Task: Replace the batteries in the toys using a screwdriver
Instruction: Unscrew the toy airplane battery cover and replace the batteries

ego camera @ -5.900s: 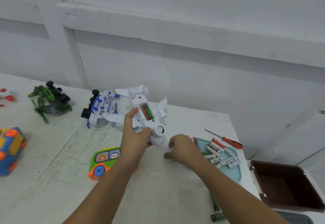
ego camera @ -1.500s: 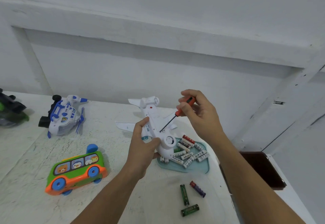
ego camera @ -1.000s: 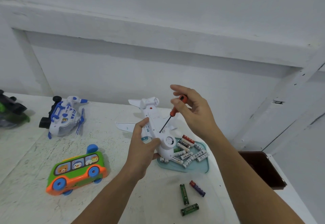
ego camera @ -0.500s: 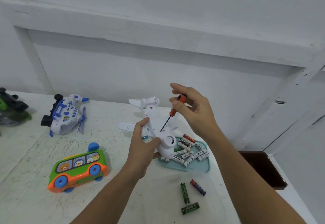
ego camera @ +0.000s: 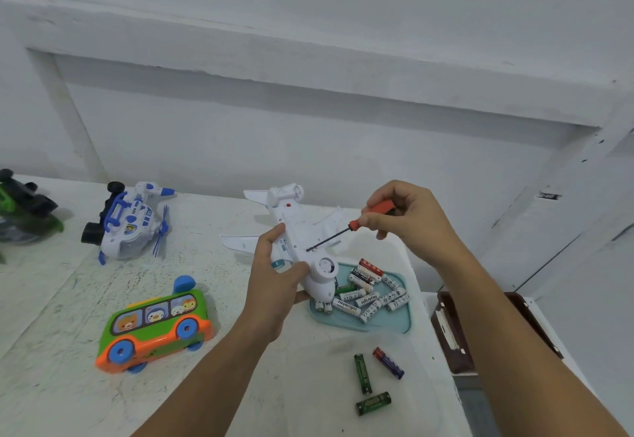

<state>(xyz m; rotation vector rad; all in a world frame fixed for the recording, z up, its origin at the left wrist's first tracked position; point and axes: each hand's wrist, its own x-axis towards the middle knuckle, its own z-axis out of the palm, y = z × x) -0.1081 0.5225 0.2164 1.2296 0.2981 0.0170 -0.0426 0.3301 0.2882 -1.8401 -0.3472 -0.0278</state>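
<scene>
My left hand [ego camera: 274, 282] grips a white toy airplane [ego camera: 295, 227] belly-up above the table, thumb along its side. My right hand [ego camera: 408, 220] pinches the orange handle of a small screwdriver [ego camera: 346, 231]; the dark shaft slants down-left and its tip rests on the plane's underside, where the battery cover is closed. A teal tray [ego camera: 391, 323] under the plane's nose holds several white and dark batteries. Three loose batteries [ego camera: 372, 376] lie on the table in front of the tray.
A green-and-orange toy bus [ego camera: 154, 330] lies at the front left. A white-and-blue toy helicopter [ego camera: 127, 220] sits behind it, and a green toy [ego camera: 24, 210] at the left edge. A brown box [ego camera: 453, 330] stands past the table's right edge. A white wall rises behind.
The battery compartment that was open earlier is now covered. My right hand, with the screwdriver, has shifted right and lower, tilting the shaft flatter; its tip stays on the plane's underside.
</scene>
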